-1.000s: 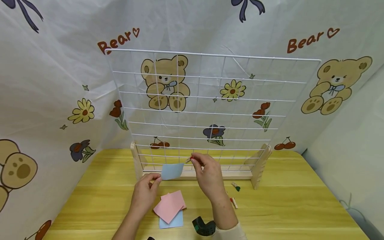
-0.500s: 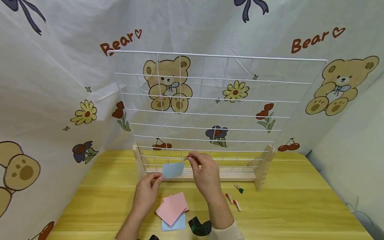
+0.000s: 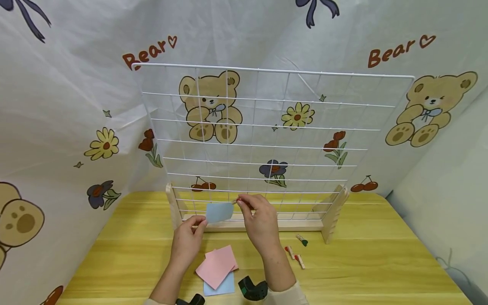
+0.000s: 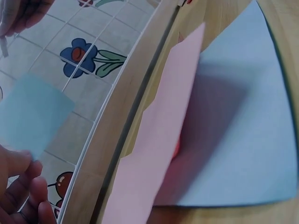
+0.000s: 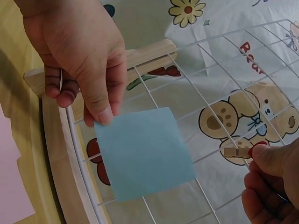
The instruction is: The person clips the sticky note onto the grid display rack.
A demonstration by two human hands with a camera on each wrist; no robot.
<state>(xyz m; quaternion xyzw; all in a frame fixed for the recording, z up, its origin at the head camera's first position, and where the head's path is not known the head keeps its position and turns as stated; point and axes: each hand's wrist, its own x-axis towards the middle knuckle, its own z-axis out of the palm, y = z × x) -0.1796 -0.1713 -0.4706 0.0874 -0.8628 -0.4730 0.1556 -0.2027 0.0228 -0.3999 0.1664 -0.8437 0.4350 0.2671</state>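
A light-blue square paper note (image 3: 219, 212) is pinched at one corner by my left hand (image 3: 185, 238), thumb against fingers. The note stands in front of the lower part of a white wire grid (image 3: 267, 147). My right hand (image 3: 261, 221) pinches a small wooden clothespin (image 5: 237, 152) with a red end. In the right wrist view the clothespin's tip points toward the note, with a gap between them. The left wrist view shows the blue note hanging from my left fingertips (image 4: 18, 161).
Pink notes (image 3: 216, 267) lie over a blue note (image 3: 221, 286) on the wooden table. Several loose clothespins, one with a green heart (image 3: 304, 242), lie at right. A black angled object (image 3: 252, 289) is near my right forearm. The grid stands in a wooden base (image 3: 301, 224).
My right hand has moved left, bringing the clothespin closer to the blue note. The left hand has lifted the note slightly. The head view has shifted a little.
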